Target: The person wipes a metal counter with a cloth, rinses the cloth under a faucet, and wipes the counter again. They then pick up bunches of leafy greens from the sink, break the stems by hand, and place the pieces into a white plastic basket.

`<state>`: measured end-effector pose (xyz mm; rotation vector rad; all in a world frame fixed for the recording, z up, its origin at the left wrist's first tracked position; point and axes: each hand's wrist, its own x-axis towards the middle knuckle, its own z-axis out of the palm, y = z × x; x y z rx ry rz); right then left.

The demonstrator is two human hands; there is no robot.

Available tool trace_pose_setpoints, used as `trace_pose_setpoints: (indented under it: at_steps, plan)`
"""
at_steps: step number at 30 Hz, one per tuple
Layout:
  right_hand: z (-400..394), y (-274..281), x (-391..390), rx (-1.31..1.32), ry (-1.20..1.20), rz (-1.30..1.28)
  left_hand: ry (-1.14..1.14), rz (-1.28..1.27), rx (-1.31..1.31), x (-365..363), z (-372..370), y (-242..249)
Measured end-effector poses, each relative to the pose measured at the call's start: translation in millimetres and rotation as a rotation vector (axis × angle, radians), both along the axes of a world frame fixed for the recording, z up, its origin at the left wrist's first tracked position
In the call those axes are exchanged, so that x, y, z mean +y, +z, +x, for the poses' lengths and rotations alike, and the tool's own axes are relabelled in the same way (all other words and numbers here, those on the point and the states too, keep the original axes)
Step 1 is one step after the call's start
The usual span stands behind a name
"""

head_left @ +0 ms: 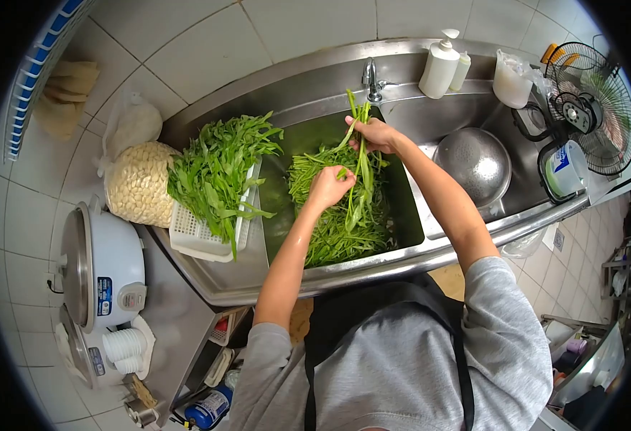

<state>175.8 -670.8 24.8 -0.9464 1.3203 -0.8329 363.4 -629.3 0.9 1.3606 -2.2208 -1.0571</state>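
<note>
Over the left sink basin [276, 215], my right hand [375, 135] grips the upper stems of a bunch of leafy greens [362, 194], whose leaves hang down. My left hand [331, 187] is closed on a piece of green stem beside the same bunch. Below both hands, a heap of cut greens [322, 244] fills much of the basin. Left of the basin, a white plastic basket [204, 241] holds a pile of long-leaved greens [222, 172].
A faucet [373, 79] stands behind the basin. Soap bottles [439, 66], a metal bowl [472, 167] and a fan [588, 108] are on the right. A bag of pale beans or nuts [141, 185] and a rice cooker [107, 266] stand at left.
</note>
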Motion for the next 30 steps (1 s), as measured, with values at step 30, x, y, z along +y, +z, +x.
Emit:
trace_pose_setpoints:
  at_steps: [30]
  plan:
    - [2.2, 12.5, -10.3, 0.320, 0.017, 0.022, -0.102, 0.276, 0.057, 32.6, 63.5, 9.4]
